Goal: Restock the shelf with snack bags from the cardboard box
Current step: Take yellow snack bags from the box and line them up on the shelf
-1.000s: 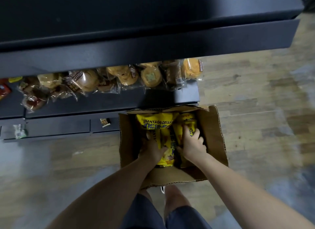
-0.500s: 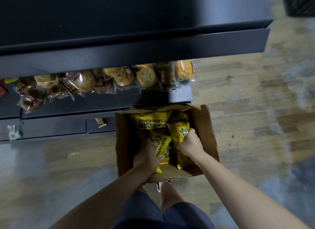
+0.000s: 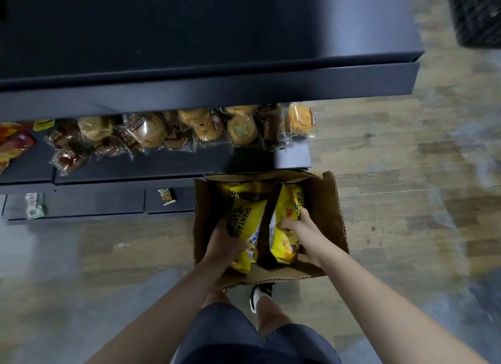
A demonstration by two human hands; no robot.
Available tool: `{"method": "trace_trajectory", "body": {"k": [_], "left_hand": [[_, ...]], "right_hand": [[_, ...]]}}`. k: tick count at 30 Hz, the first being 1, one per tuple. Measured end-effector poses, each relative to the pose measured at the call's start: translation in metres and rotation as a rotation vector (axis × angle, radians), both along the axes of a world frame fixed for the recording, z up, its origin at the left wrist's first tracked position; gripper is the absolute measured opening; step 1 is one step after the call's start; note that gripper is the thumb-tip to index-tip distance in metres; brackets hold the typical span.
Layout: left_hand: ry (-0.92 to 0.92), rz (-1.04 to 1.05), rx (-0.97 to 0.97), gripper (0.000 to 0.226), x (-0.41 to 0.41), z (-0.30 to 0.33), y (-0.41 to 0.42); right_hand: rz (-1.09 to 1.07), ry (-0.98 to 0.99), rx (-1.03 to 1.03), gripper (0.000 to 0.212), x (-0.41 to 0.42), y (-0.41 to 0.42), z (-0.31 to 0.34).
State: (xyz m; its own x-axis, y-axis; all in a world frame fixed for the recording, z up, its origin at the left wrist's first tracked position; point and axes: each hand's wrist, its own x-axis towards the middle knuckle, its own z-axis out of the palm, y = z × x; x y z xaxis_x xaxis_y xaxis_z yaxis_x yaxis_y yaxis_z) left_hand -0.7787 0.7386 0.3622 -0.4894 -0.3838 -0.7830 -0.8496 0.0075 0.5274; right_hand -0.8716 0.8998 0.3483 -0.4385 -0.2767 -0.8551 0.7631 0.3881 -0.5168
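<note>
We grip one yellow snack bag (image 3: pixel 245 228) per hand inside cardboard box (image 3: pixel 329 209): left hand (image 3: pixel 223 245), right hand (image 3: pixel 303 229). Pickup step (judged); next, lift clear toward shelf (image 3: pixel 162 164) above box.

Box on the floor before the shelf

The cardboard box (image 3: pixel 329 214) sits at the shelf's (image 3: pixel 151 163) right end, snack bags (image 3: pixel 245 222) inside; wrapped buns (image 3: pixel 200 128) lie on the shelf behind it.
</note>
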Motion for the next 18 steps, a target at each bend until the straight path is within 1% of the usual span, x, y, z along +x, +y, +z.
{"method": "trace_trajectory", "body": {"k": [2,4,5,6,8,10,12,14,15,16,18], "left_hand": [[0.024,0.095,0.110,0.083,0.003,0.007,-0.009],[0.042,0.192,0.185,0.095,0.004,0.012,-0.018],[0.053,0.245,0.233,0.101,0.005,0.015,-0.022],[0.072,0.302,0.288,0.100,0.007,0.018,-0.024],[0.120,0.353,0.396,0.083,0.009,0.028,-0.026],[0.174,0.326,0.479,0.066,0.012,0.035,-0.027],[0.234,0.308,0.561,0.057,0.015,0.044,-0.027],[0.273,0.326,0.608,0.061,0.019,0.052,-0.026],[0.296,0.332,0.598,0.065,0.020,0.058,-0.026],[0.333,0.325,0.556,0.066,0.023,0.064,-0.026],[0.428,0.301,0.419,0.064,0.027,0.076,-0.028]], "right_hand": [[-0.093,-0.093,-0.095,0.041,0.001,0.002,0.003],[-0.156,-0.190,-0.172,0.041,0.003,0.002,0.008],[-0.171,-0.232,-0.191,0.037,0.003,0.002,0.012],[-0.186,-0.276,-0.209,0.036,0.003,0.003,0.014],[-0.254,-0.360,-0.253,0.044,0.001,0.006,0.016],[-0.322,-0.379,-0.271,0.046,-0.001,0.008,0.021],[-0.297,-0.360,-0.248,0.047,-0.001,0.011,0.025],[-0.199,-0.301,-0.225,0.052,0.000,0.013,0.032],[-0.148,-0.257,-0.227,0.054,0.002,0.014,0.036],[-0.116,-0.198,-0.236,0.051,0.003,0.015,0.041],[-0.043,-0.014,-0.262,0.039,0.006,0.017,0.054]]}}
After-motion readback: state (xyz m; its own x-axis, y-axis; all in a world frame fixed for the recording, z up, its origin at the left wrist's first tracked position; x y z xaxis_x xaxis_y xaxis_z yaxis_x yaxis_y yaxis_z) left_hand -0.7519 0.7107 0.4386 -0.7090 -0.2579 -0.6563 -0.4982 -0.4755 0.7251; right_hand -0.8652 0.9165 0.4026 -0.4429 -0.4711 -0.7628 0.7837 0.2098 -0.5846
